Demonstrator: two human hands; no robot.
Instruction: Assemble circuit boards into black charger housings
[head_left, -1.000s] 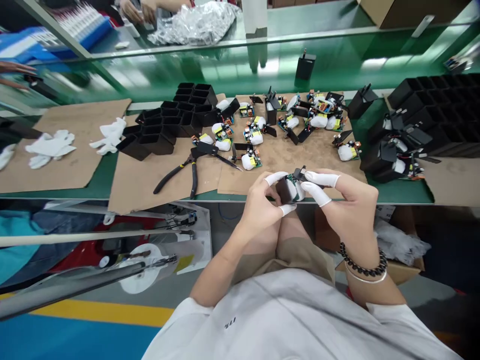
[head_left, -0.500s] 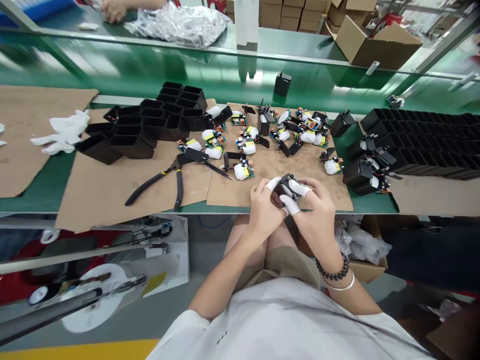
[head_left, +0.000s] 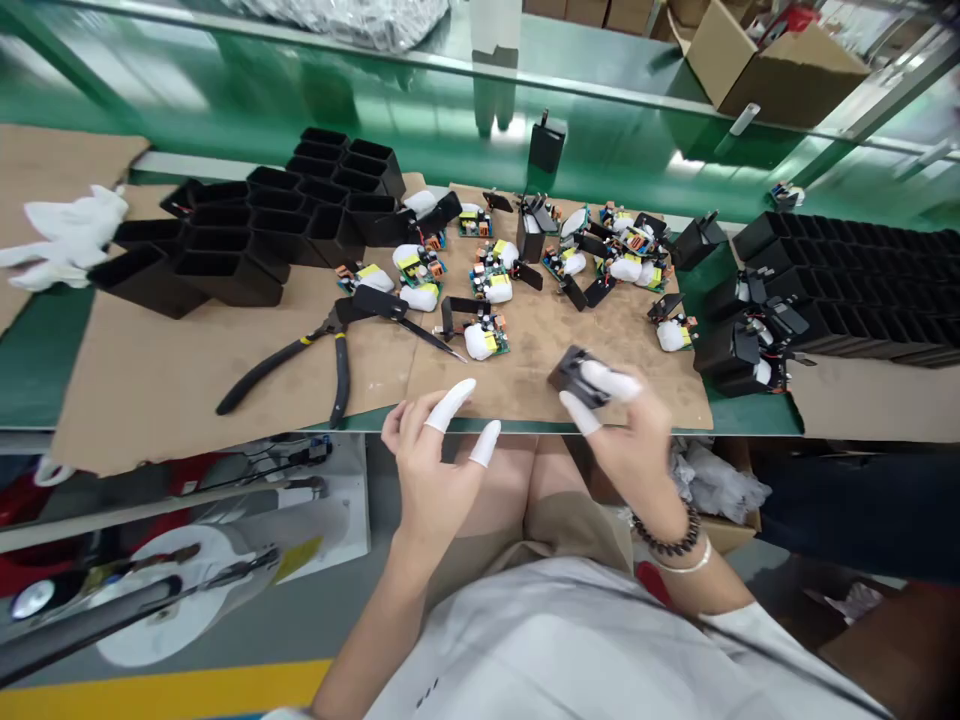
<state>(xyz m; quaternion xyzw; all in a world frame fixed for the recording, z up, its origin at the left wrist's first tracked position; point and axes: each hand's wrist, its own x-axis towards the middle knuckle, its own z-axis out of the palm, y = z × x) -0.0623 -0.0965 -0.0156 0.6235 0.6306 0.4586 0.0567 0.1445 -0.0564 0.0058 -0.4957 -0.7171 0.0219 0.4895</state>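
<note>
My right hand (head_left: 630, 430), with white finger cots on thumb and forefinger, grips a small black power adapter (head_left: 576, 376) above the cardboard sheet (head_left: 525, 395). My left hand (head_left: 439, 460) is empty at the bench's front edge, its cotted thumb and forefinger apart. Just beyond it lie tweezers (head_left: 427, 337) and black-handled pliers (head_left: 330, 335). A circuit board (head_left: 486, 337) with a white blob and a black plate sits behind my hands, and several similar boards (head_left: 630, 255) are scattered further back.
Open black housings (head_left: 240, 240) stand grouped at left, beside a white glove (head_left: 64, 235). Rows of black housings (head_left: 862, 280) fill the right side. One closed adapter (head_left: 547, 145) stands on the green surface at the back. A cardboard box (head_left: 780, 75) rests on the far shelf.
My left hand has let go of the adapter and moved left, its fingers opening. My right hand still holds the adapter. The camera view has shifted slightly.
</note>
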